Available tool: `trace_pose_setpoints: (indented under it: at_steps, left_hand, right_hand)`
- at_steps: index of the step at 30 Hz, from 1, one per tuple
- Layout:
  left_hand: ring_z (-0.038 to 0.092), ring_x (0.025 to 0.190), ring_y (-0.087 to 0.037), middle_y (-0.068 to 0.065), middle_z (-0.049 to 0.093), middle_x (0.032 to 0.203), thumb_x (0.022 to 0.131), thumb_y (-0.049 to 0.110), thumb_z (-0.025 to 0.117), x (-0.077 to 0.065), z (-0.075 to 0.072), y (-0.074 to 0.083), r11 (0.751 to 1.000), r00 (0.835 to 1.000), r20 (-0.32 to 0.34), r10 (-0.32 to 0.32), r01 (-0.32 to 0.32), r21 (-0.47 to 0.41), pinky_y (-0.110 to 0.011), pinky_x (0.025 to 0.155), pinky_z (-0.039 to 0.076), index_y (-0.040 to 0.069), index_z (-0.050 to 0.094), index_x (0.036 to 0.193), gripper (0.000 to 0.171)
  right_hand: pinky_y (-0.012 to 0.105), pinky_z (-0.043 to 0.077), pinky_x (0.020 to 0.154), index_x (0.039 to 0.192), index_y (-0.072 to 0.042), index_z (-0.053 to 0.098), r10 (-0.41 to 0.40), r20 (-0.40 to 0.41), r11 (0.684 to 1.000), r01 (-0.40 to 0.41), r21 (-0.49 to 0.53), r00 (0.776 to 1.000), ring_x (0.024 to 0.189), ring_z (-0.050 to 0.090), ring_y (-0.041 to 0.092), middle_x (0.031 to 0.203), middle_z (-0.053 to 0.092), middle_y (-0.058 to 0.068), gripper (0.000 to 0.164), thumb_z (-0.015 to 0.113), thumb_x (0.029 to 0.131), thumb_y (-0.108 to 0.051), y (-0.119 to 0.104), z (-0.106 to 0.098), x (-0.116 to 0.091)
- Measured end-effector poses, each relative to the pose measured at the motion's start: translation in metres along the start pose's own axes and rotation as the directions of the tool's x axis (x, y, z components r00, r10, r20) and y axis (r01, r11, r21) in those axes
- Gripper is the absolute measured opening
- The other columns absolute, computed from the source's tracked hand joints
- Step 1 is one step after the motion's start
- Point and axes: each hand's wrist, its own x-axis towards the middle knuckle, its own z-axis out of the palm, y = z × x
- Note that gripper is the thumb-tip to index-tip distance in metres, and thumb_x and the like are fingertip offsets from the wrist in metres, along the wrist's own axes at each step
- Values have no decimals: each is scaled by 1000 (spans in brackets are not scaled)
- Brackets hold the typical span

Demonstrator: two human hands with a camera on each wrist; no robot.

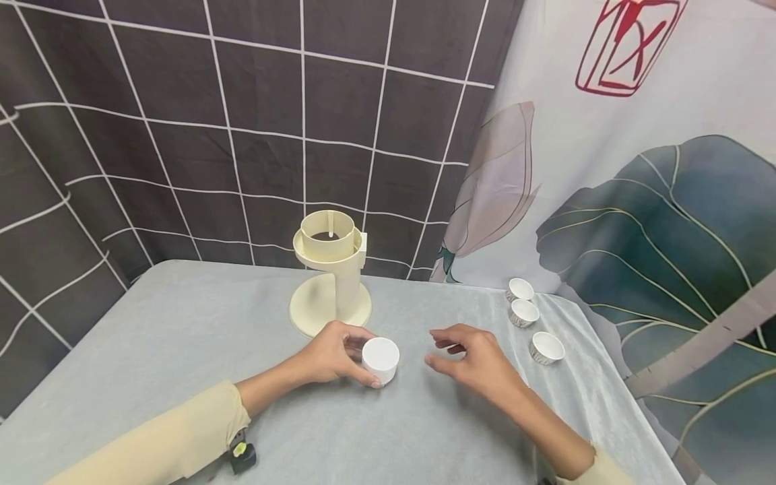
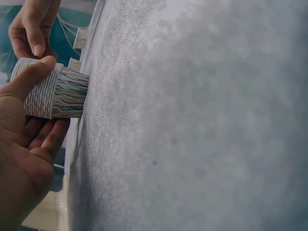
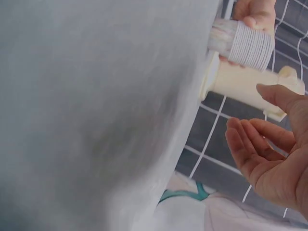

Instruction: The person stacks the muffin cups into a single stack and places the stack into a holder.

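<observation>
Appearing at the cloth-covered bench [image 1: 182,316] are one cream stand [image 1: 348,289], one stack of paper cups [image 1: 380,358] and three separate paper cups [image 1: 524,312]. The stack is upright near the middle, nearer the person than the stand; its layered rims lie uppermost, its narrower patterned end below. The three cups stand mouth upward at the right: two close together toward the far edge, the third nearer the person.

Of the two hands, the left hand [image 1: 335,356] grips the stack from the side, thumb and fingers bent around opposite faces. The right hand [image 1: 475,357] is half open, fingers loosely bent and thumb apart, empty, just right of the stack.

The number of cups in the stack cannot be made out, nor whether its base touches the cloth. In the left wrist view the stand is cut off; in the right wrist view the stack's pattern is blurred.
</observation>
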Motion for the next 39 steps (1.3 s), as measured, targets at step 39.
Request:
trace_pose_setpoints:
  at_steps: [39]
  left_hand:
    - [79,96,-10,-13,86,113,69,-1,104,1,1,0,1000,1000,0,5,-5,-15,-21,92,67,-8,82,122,58]
  right_hand:
    - [65,61,91,130,8,77,202,-228,897,-273,-349,953,106,76,49,115,80,29,47,88,94,-20,96,-87,-30]
